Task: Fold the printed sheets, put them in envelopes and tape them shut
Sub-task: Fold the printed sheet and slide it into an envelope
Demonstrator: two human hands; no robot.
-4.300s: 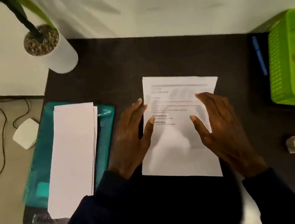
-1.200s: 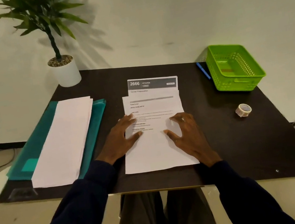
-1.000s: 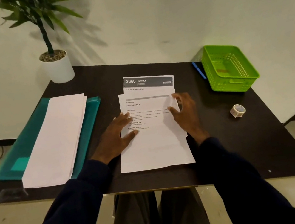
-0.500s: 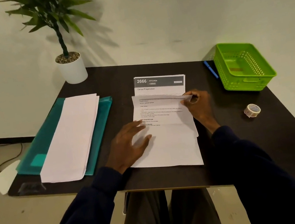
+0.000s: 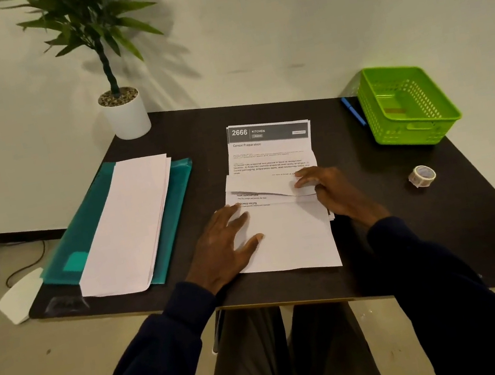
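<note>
One sheet [image 5: 291, 239]: spread left hand [image 5: 226, 244] presses it flat; right hand [image 5: 333, 192] pinches folded edge.

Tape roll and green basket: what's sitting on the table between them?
Nothing. In the head view, only bare dark table lies between the tape roll and the green basket.

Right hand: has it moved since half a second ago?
Yes. The right hand has come toward the person, away from the 2666 header, folding the top sheet down.
</note>
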